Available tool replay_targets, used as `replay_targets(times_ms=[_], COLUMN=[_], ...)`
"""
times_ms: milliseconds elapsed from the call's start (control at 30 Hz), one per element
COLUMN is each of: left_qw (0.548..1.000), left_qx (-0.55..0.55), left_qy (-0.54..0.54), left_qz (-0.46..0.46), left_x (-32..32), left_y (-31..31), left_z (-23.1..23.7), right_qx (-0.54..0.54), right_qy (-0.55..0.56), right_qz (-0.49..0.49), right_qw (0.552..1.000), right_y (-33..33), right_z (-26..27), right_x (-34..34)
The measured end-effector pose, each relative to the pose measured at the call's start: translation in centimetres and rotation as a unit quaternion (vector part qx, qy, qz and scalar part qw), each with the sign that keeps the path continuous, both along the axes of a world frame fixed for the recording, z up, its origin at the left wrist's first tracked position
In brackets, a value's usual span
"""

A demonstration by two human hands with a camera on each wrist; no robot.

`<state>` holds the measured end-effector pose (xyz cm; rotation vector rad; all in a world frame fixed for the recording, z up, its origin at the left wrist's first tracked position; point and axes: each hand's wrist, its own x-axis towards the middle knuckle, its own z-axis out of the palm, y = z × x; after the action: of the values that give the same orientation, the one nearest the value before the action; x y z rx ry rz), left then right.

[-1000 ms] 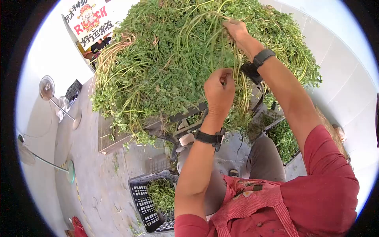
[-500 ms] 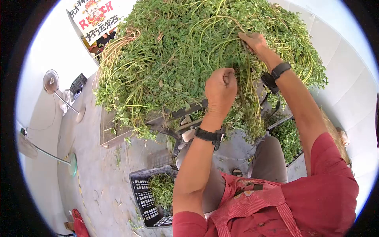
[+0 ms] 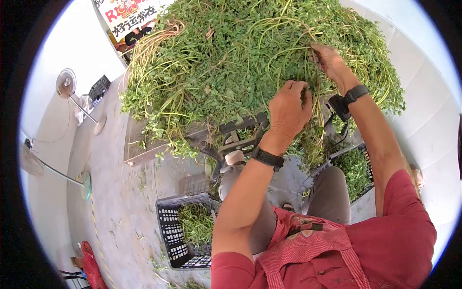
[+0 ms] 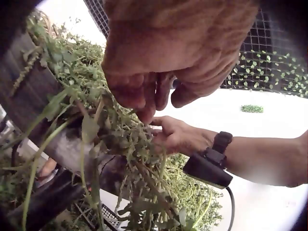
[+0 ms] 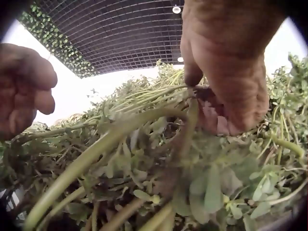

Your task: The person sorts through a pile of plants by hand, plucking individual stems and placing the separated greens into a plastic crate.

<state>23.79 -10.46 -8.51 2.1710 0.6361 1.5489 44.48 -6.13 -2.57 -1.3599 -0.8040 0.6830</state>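
A large heap of leafy green stems (image 3: 226,62) covers the table. At its right side, my right hand (image 3: 332,62) pinches a stem between thumb and fingers; the right wrist view shows the same hand (image 5: 231,72) low over the leaves, a bent stem (image 5: 120,130) running from its fingertips. Lower and to the left, my left hand (image 3: 288,110) is raised at the heap's front edge, its fingers curled. In the left wrist view that hand (image 4: 168,53) is just above hanging leaves (image 4: 139,144), with no stem visible between its fingers.
A black crate (image 3: 168,231) with cut greens stands on the floor at lower left, another crate of greens (image 3: 353,168) by the right knee. The table edge (image 3: 144,155) shows at front left. Two fans (image 3: 66,83) stand at far left.
My right hand has moved down and rightward with its stem, drawing it toward the heap's right side. My left hand has shifted right, closer to the other hand.
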Motion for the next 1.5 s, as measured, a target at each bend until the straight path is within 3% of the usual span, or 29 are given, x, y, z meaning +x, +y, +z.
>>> replay_targets(times_ms=[167, 300, 467, 567, 633, 667, 833, 900, 967, 1000, 1100, 1167, 1267, 1300, 1333, 1400, 1433, 1500], left_qw=[0.999, 0.999, 0.996, 0.998, 0.992, 0.993, 0.988, 0.989, 0.988, 0.987, 0.993, 0.995, 0.990, 0.979, 0.959, 0.952, 0.944, 0.930], left_qx=[0.002, -0.002, -0.037, -0.031, -0.067, -0.064, -0.087, -0.083, 0.071, 0.107, 0.072, 0.053, -0.005, 0.061, 0.127, 0.144, 0.162, 0.201], left_qy=[-0.036, -0.043, -0.047, -0.048, -0.103, -0.101, -0.117, -0.099, -0.050, -0.056, -0.022, -0.031, 0.049, 0.039, 0.029, 0.058, 0.089, 0.086], left_qz=[0.006, -0.016, -0.065, -0.011, 0.006, 0.003, 0.047, 0.070, 0.130, 0.106, 0.086, 0.074, 0.132, 0.193, 0.252, 0.263, 0.274, 0.295], left_x=[0.2, 1.3, 2.2, 2.2, 2.4, 2.5, 2.2, 2.3, 2.5, 2.7, 3.7, 4.0, 3.9, 4.0, 4.1, 3.8, 3.5, 3.2], left_y=[0.2, 0.1, 0.5, 2.2, 3.6, 4.1, 3.9, 3.1, 2.6, 2.3, 1.8, 1.8, 1.1, 1.0, 1.0, 0.8, 0.7, 0.8], left_z=[0.3, 0.4, 1.2, 2.2, 2.9, 3.1, 4.3, 4.2, 4.0, 4.0, 3.8, 3.7, 4.2, 4.1, 4.0, 3.9, 4.0, 3.6], right_qx=[0.030, 0.008, 0.067, 0.072, 0.047, 0.088, 0.138, 0.179, 0.160, 0.172, 0.199, 0.189, 0.170, 0.170, 0.168, 0.129, 0.127, 0.040], right_qy=[0.077, -0.032, 0.001, 0.044, -0.020, 0.052, 0.052, 0.075, 0.087, 0.108, 0.110, 0.202, 0.197, 0.174, 0.174, 0.153, 0.153, 0.008], right_qz=[0.006, 0.032, 0.051, 0.080, 0.131, 0.152, 0.199, 0.244, 0.251, 0.257, 0.309, 0.332, 0.336, 0.353, 0.354, 0.262, 0.267, 0.156], right_qw=[0.997, 0.999, 0.996, 0.993, 0.990, 0.983, 0.969, 0.950, 0.951, 0.945, 0.924, 0.902, 0.905, 0.903, 0.903, 0.944, 0.943, 0.987], right_y=[0.4, 0.1, -1.5, -2.6, -3.1, -3.4, -4.1, -4.5, -4.5, -4.6, -5.0, -4.8, -5.2, -5.2, -5.1, -4.7, -4.6, -4.4], right_z=[0.4, 0.1, 1.0, 1.7, 2.2, 1.9, 0.9, 0.5, 0.3, 0.3, 0.2, 0.0, 0.6, 0.8, 0.9, 1.2, 1.4, 2.1], right_x=[0.2, 0.9, -0.4, -1.0, -1.2, -1.6, -1.9, -1.9, -1.9, -2.2, -3.0, -3.5, -4.1, -4.2, -4.5, -5.3, -5.4, -5.5])
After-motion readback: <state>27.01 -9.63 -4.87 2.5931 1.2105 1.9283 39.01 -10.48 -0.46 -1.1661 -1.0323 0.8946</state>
